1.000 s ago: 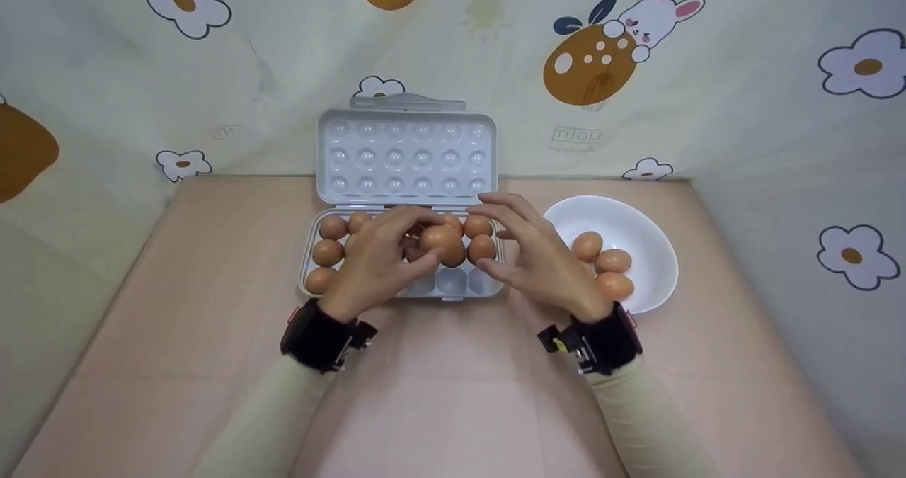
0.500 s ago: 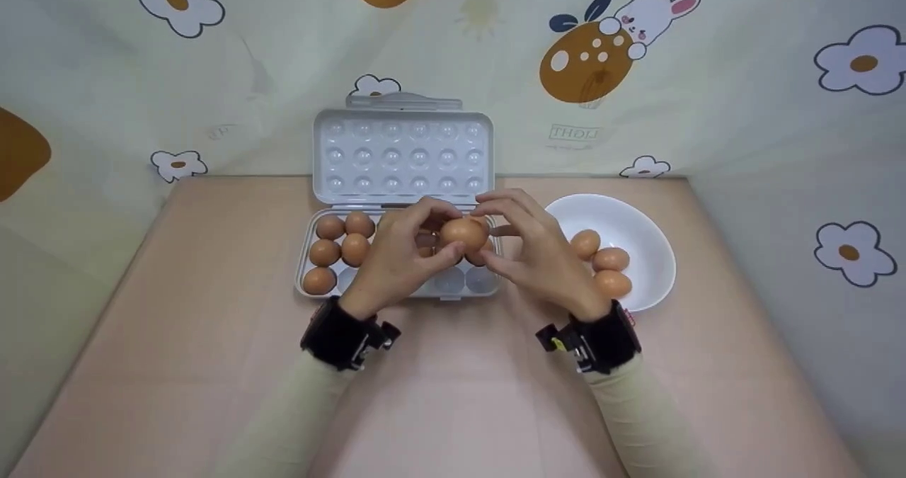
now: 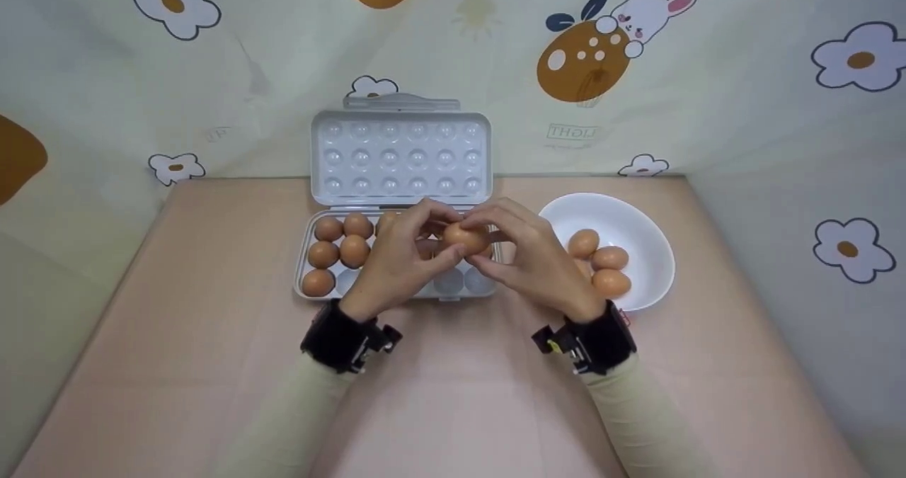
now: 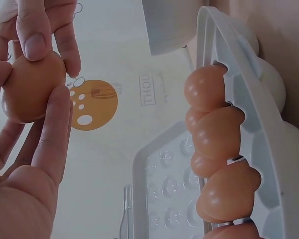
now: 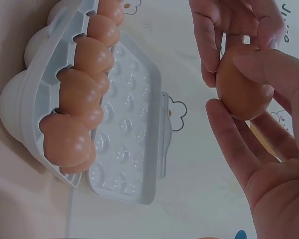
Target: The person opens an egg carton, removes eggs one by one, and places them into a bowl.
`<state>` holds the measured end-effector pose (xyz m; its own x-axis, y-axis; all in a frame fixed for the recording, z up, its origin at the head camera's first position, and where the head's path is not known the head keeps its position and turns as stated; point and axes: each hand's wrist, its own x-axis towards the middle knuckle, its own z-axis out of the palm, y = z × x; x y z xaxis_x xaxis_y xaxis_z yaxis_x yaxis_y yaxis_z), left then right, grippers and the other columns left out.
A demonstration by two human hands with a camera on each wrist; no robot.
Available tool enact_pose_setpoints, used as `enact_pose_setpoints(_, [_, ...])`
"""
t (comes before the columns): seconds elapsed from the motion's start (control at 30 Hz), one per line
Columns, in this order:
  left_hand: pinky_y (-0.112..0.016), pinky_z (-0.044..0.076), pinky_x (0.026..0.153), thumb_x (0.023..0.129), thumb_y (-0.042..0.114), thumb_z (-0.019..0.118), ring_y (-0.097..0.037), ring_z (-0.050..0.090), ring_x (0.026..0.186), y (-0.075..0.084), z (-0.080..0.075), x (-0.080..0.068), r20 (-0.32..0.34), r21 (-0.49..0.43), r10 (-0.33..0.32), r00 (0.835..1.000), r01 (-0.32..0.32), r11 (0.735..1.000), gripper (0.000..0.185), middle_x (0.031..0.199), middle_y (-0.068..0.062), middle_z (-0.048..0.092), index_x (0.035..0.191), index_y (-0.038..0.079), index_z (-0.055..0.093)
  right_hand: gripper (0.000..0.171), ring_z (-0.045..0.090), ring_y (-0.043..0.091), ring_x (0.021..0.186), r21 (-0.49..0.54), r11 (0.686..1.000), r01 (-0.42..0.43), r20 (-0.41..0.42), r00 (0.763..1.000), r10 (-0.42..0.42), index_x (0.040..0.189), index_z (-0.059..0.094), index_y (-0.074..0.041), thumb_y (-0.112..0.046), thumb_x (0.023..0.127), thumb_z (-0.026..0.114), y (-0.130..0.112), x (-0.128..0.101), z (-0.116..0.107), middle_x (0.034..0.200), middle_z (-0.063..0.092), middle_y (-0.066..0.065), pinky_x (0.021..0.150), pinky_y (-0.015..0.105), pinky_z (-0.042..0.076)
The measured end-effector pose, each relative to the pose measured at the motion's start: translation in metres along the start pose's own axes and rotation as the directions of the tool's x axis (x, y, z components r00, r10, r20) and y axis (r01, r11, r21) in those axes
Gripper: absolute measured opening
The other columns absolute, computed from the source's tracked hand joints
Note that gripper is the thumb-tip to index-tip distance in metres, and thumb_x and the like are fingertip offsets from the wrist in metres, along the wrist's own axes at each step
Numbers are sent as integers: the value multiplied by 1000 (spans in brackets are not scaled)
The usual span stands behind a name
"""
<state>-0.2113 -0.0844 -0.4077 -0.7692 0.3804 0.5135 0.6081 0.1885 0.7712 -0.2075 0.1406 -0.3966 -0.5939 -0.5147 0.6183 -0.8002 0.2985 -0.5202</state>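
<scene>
- A brown egg was held in the air between both hands, above the right end of the open egg tray, over its middle rows.
- The left hand came at the egg from the left, the right hand from the right, so the egg sat at the meeting point of the two sets of fingertips and neither hand was clearly nearer.
- Left hand: grasping the egg, with fingers curled round its near and far sides; the left wrist view showed the egg cradled against the fingers, with a fingertip of the other hand pressed on top.
- Right hand: also grasping the egg, thumb below and fingers over the top; in the right wrist view the egg was pinched between thumb and fingers.
- The egg's long axis lay roughly left to right in the head view, running from one hand to the other.
- The egg looked smooth, matt, evenly orange-brown and whole; no crack or mark showed.
- Other brown eggs filled the tray's left and back pockets, while several front pockets were bare.
- A white bowl just right of the right hand held more brown eggs, so the right hand was the nearer one to it.
- The tray's lid stood open against the patterned cloth behind.
</scene>
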Motion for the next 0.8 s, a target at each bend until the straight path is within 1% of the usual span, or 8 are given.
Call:
enact_pose_setpoints(0.1, [-28, 62, 88, 96, 9, 78, -18, 72, 109, 0, -1, -1, 18, -3, -5, 1000, 6, 1000, 33, 120, -8, 72, 125, 2, 65, 40, 67, 14, 115, -11, 1000, -3, 9, 1000, 3, 129, 70, -11, -5, 92, 82, 0, 0, 0, 130, 67, -1, 92, 32, 62])
enact_pose_setpoints(0.23, [-30, 62, 90, 96, 8, 79, -20, 71, 111, 1, -6, -2, 48, -53, -21, 999, 23, 998, 36, 121, -10, 71, 127, 0, 63, 41, 67, 15, 115, -16, 1000, -12, 15, 1000, 13, 127, 70, -11, -2, 90, 83, -1, 0, -4, 128, 68, 1, 92, 32, 62])
enact_pose_setpoints(0.3, [-31, 62, 91, 95, 7, 79, -21, 72, 109, 2, -9, -2, 44, -73, -35, 998, 38, 997, 37, 120, -10, 70, 127, 0, 63, 42, 66, 16, 116, -12, 1000, -25, 11, 1000, 26, 127, 70, -11, 0, 88, 83, -2, 0, -8, 128, 68, 1, 93, 32, 61])
enact_pose_setpoints(0.37, [-31, 62, 91, 95, 8, 79, -20, 74, 105, 4, -13, -4, 30, -67, -47, 998, 49, 997, 36, 119, -8, 69, 127, 1, 63, 45, 66, 16, 117, -2, 999, -46, 1, 999, 46, 127, 71, -12, 3, 87, 83, -3, -1, -14, 128, 68, -1, 93, 31, 61])
enact_pose_setpoints(0.47, [-30, 62, 92, 95, 9, 79, -18, 74, 103, 5, -17, -5, 16, -13, -42, 999, 42, 999, 34, 117, -7, 69, 126, 4, 64, 47, 66, 16, 116, -7, 997, -74, -17, 997, 74, 127, 71, -12, 5, 86, 83, -3, -2, -26, 128, 68, -3, 93, 30, 61])
enact_pose_setpoints(0.57, [-31, 62, 91, 96, 13, 79, -20, 74, 104, 5, -17, -5, 26, 73, -13, 1000, 11, 997, 32, 117, -7, 69, 124, 5, 66, 44, 67, 14, 111, -56, 994, -94, -20, 995, 93, 125, 71, -10, 4, 85, 84, 0, -5, -39, 125, 68, -2, 91, 28, 61])
enact_pose_setpoints(0.7, [-31, 61, 89, 96, 20, 80, -19, 71, 103, 4, -17, -5, 39, 209, 34, 999, -41, 977, 31, 115, -5, 70, 122, 7, 69, 40, 66, 12, 105, -185, 979, -86, 19, 996, 91, 121, 71, -9, 2, 85, 84, 4, -8, -61, 120, 69, -1, 89, 26, 60])
enact_pose_setpoints(0.8, [-32, 58, 89, 96, 22, 80, -16, 67, 102, 3, -17, -6, 47, 263, 48, 998, -59, 963, 29, 113, -5, 71, 121, 9, 70, 40, 65, 11, 100, -290, 955, -67, 56, 995, 87, 120, 71, -9, 2, 84, 85, 6, -9, -81, 117, 69, -1, 88, 24, 59])
